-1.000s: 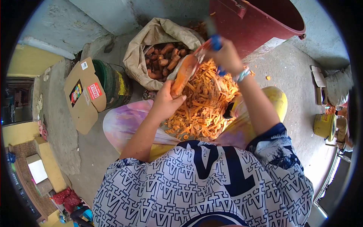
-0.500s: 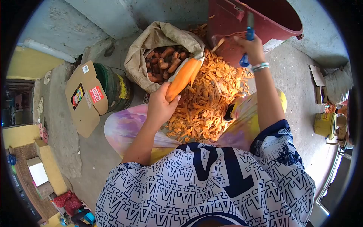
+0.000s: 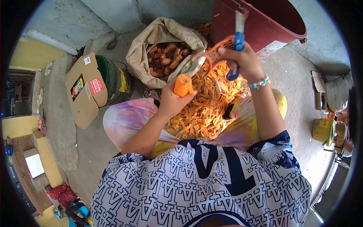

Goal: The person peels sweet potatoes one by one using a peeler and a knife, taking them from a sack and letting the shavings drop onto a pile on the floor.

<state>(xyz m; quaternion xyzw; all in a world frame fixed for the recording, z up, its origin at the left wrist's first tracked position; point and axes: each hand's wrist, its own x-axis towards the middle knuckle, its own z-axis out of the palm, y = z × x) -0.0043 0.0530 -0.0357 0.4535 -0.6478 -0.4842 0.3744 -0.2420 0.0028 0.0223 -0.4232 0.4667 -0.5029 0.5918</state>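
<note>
My left hand grips a peeled orange carrot, held end-on toward the camera. My right hand holds a blue-handled peeler above it, and a long curl of carrot peel hangs from the blade. Below both hands lies a heap of orange peelings on the concrete floor, between my knees in tie-dye trousers. An open brown paper sack with several unpeeled carrots stands just beyond the heap.
A large dark red tub stands at the back right. A green bucket with a cardboard flap sits to the left. A yellow tin stands at right. Concrete walls close the back.
My left hand has turned the carrot from pointing away to end-on and drawn it nearer. My right hand came back from the red tub toward the carrot, a peel strip on the peeler.
</note>
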